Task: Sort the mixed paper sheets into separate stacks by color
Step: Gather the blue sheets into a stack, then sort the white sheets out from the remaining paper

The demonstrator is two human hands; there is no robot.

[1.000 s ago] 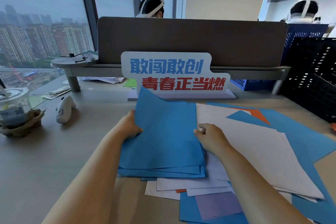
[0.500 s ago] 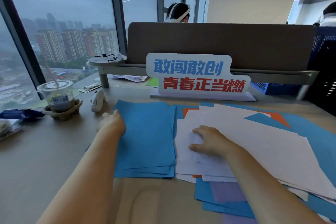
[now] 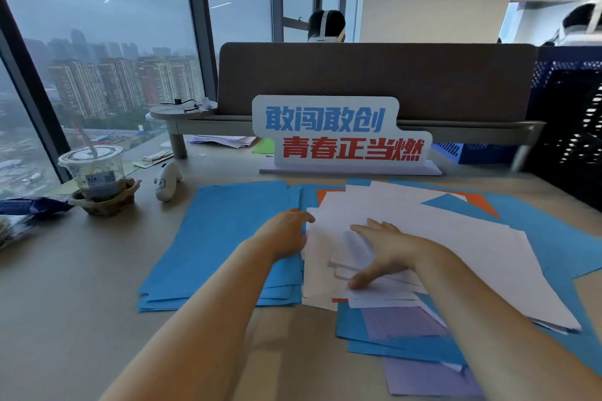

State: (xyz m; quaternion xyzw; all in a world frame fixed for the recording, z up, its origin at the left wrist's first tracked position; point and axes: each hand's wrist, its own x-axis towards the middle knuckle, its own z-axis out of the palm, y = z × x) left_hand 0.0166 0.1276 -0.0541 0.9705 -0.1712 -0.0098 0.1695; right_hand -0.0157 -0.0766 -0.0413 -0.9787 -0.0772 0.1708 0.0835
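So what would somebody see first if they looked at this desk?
Probably the big sign with blue and red characters at the back of the desk. Then the neat blue stack on the left, beside messy white sheets, with the left hand at their edge and the right hand on top.

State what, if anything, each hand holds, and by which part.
Right hand presses flat on the white sheets, gripping nothing. Left hand touches their left edge; a grip there cannot be told.

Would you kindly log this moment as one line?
phase: sorting | blue stack: left, piled | left hand: at edge of white sheets | right hand: spread on white sheets
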